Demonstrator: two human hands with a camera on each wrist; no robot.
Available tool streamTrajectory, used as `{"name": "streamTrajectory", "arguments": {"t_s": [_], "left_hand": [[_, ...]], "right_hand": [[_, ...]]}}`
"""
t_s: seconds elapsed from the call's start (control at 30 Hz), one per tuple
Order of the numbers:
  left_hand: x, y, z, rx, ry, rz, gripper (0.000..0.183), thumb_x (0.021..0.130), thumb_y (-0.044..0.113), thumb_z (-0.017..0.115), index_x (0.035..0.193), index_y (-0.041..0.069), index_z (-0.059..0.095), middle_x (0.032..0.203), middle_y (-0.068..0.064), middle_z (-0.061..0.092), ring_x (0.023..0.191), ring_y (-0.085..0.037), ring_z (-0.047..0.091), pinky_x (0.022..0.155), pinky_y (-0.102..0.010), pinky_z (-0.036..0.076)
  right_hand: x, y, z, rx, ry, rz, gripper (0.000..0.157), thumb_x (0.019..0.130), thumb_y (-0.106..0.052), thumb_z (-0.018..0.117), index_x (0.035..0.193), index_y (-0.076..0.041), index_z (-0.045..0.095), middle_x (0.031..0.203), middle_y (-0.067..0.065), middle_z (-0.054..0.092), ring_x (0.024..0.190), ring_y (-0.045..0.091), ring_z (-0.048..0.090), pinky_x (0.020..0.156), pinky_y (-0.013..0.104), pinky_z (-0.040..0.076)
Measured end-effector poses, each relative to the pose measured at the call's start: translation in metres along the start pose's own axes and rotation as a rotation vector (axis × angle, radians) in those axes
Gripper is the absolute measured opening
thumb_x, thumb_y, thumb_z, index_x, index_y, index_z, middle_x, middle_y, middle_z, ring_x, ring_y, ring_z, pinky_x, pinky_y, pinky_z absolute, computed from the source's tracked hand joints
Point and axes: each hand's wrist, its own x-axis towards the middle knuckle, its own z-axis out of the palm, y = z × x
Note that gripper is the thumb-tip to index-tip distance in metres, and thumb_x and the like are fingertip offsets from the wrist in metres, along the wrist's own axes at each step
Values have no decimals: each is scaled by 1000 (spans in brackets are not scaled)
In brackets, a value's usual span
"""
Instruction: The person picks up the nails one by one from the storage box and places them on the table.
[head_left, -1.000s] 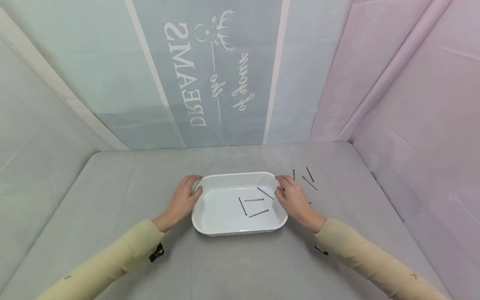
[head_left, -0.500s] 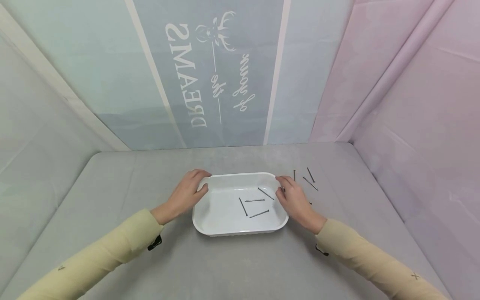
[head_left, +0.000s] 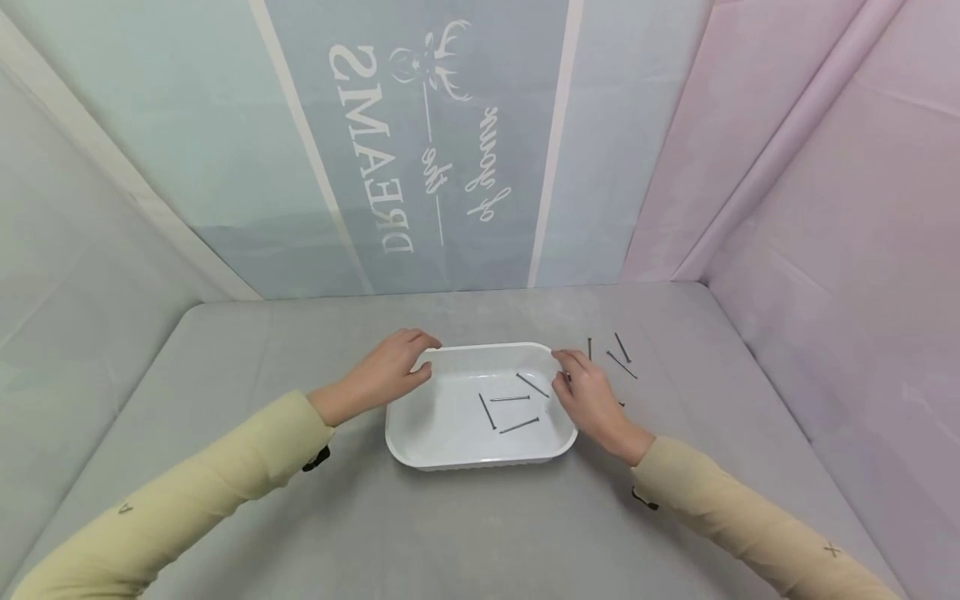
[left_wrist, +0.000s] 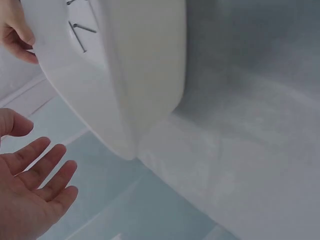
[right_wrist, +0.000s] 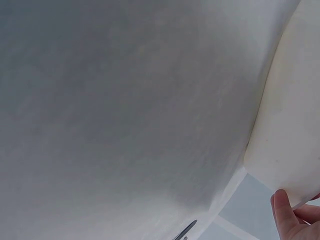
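Observation:
A white rectangular dish (head_left: 442,437) stands on the grey surface, with several steel nails (head_left: 487,412) lying loose inside toward its right half. My right hand (head_left: 592,402) grips the dish's right end, thumb and fingers on either side of the rim, as the right wrist view shows on the pale wall of the dish (right_wrist: 290,110). Over the dish's far left corner hovers my left hand (head_left: 386,369). Its fingers (left_wrist: 52,167) are spread, relaxed and apart from the dish in the left wrist view, holding nothing.
More nails (head_left: 622,364) lie scattered on the grey surface (head_left: 480,533) right of the dish, some partly hidden by the right hand. Behind rises a printed fabric backdrop (head_left: 495,250), with pale fabric walls at the left and the right (head_left: 847,250).
My left hand has let go of the dish's left end and moved up and right over its far left corner. The right hand and the dish have stayed in place.

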Motion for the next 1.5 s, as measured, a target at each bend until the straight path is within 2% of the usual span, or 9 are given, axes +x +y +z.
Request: {"name": "streamTrajectory", "arguments": {"t_s": [0.37,0.77,1.1,1.5], "left_hand": [[16,12,-11,42,-133,55,29,88,13,55,115,2,58,112,-12,58,105,-27,53,88,-39,44],[33,29,-19,54,-327,135,31,89,12,53,118,2,56,114,-10,57,106,-23,54,89,-35,44],[45,38,-14,65,-365,235,28,89,9,52,116,3,57,114,-9,57,104,-23,54,89,-34,44],[54,47,3,103,-389,359,27,86,4,53,112,6,60,109,-7,61,96,-19,57,84,-30,45]], "right_hand": [[1,1,1,-9,-8,3,34,85,1,50,117,6,54,115,19,54,91,24,61,70,23,53],[1,2,-1,0,-8,-5,34,84,1,50,117,7,54,114,19,55,90,24,61,69,23,53],[1,3,0,10,10,-19,33,84,2,50,116,7,55,113,19,56,88,24,62,68,24,53],[0,0,0,9,7,-17,33,84,2,50,116,7,54,113,19,56,87,22,62,67,23,53]]}}
